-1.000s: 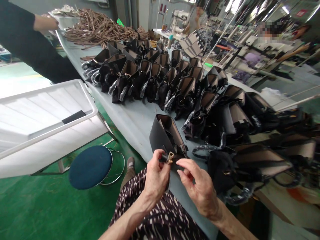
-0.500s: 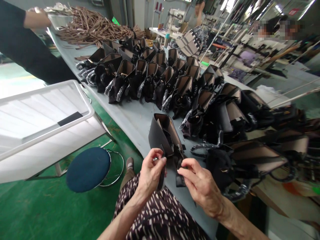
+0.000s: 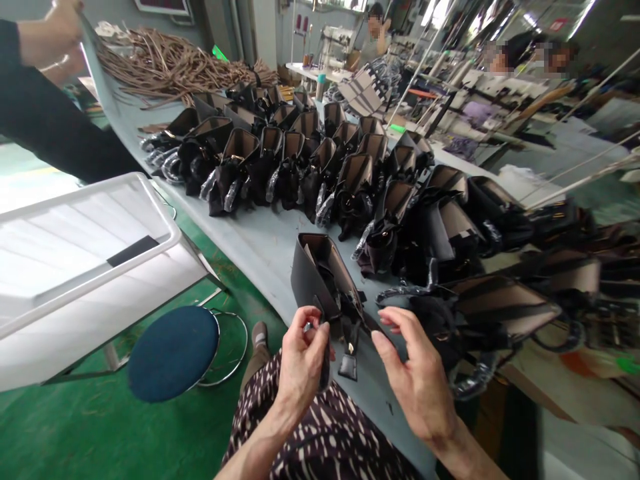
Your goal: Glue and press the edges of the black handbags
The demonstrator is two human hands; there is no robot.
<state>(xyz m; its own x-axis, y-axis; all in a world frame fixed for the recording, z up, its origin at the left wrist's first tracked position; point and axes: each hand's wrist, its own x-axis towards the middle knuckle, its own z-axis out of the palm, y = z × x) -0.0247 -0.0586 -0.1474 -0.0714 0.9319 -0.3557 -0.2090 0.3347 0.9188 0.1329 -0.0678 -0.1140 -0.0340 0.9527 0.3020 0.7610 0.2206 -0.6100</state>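
Observation:
A black handbag point(image 3: 309, 277) with a beige lining stands on the table edge before me, its mouth gaping upward. My left hand point(image 3: 304, 353) is closed in a pinch at the bag's near side, on a dark piece whose kind I cannot make out; a small shiny bit shows between the fingers. On the bag's right, my right hand point(image 3: 417, 377) has its thumb and fingers apart, the thumb close to the bag's thin dark edge. Between the hands a black zipper end tab point(image 3: 349, 367) hangs down, with a gold-coloured bit above it.
Several similar black bags point(image 3: 293, 157) crowd the grey-blue table point(image 3: 250, 247). Brown straps point(image 3: 165, 63) lie heaped at the far end, near a co-worker's arm point(image 3: 50, 33). To the left are a white bin point(image 3: 165, 250) and a blue stool point(image 3: 175, 353).
My right hand has opened and drawn away to the right, leaving the zipper end tab in plain view. My left hand stays pinched at the bag. The co-worker's hand has risen at the far table corner.

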